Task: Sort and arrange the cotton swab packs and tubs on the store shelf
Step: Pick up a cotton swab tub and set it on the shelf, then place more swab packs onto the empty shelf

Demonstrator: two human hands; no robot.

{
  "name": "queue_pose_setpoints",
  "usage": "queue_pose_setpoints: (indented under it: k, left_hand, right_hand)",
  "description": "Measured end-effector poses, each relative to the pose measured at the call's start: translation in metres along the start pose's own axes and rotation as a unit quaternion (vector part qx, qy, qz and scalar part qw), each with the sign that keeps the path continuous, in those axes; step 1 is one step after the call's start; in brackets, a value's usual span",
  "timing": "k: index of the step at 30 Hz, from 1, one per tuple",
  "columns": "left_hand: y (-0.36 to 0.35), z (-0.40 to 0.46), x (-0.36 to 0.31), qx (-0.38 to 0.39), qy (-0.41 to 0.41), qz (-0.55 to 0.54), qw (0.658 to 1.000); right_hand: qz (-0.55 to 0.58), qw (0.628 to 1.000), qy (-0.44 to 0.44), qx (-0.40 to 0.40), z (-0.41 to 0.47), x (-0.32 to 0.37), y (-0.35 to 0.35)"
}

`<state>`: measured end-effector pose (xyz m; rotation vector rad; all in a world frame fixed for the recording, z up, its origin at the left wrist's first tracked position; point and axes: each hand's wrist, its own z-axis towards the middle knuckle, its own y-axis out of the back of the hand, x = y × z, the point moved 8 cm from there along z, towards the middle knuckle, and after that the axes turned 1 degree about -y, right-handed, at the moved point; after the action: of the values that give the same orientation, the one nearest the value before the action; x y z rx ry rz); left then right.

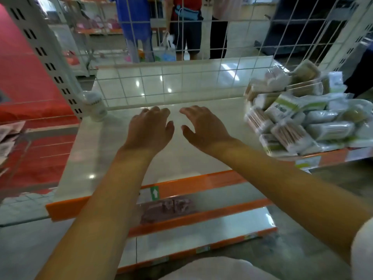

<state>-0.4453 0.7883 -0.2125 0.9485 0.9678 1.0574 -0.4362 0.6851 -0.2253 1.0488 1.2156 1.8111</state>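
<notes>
Both my hands hover side by side over the bare middle of the white shelf [121,150]. My left hand [150,128] and my right hand [201,126] have loosely spread fingers and hold nothing. A heap of cotton swab packs [302,122], clear bags with green and white labels, lies piled at the shelf's right end, well right of my right hand. One white tub [95,107] stands upright at the back left corner, next to the perforated upright.
A wire grid back panel [181,77] closes the shelf's rear; people stand beyond it. An orange price rail [181,184] runs along the front edge. A lower shelf holds a dark purple pack [167,209]. A red shelf section [30,118] lies to the left.
</notes>
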Motion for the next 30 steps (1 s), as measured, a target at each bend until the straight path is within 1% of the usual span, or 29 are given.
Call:
queue_pose_setpoints:
  k: [12, 17, 23, 26, 30]
  left_hand:
    - [-0.015, 0.028, -0.113, 0.006, 0.022, -0.09, 0.996]
    - [-0.033, 0.035, -0.146, 0.023, 0.049, -0.137, 0.989]
    - [-0.061, 0.041, -0.194, 0.063, 0.03, -0.151, 0.986]
    - [-0.073, 0.042, -0.212, 0.086, 0.022, -0.142, 0.986]
    - [-0.08, 0.042, -0.229, 0.089, 0.03, -0.137, 0.986]
  right_hand:
    - [-0.012, 1.0, -0.012, 0.004, -0.028, -0.093, 0.06]
    - [-0.002, 1.0, -0.015, 0.001, -0.044, -0.134, 0.073]
    - [-0.009, 1.0, -0.003, -0.006, -0.063, -0.181, 0.09]
    - [-0.002, 1.0, 0.007, -0.011, -0.072, -0.205, 0.099]
    - [0.016, 1.0, 0.013, 0.016, -0.08, -0.23, 0.099]
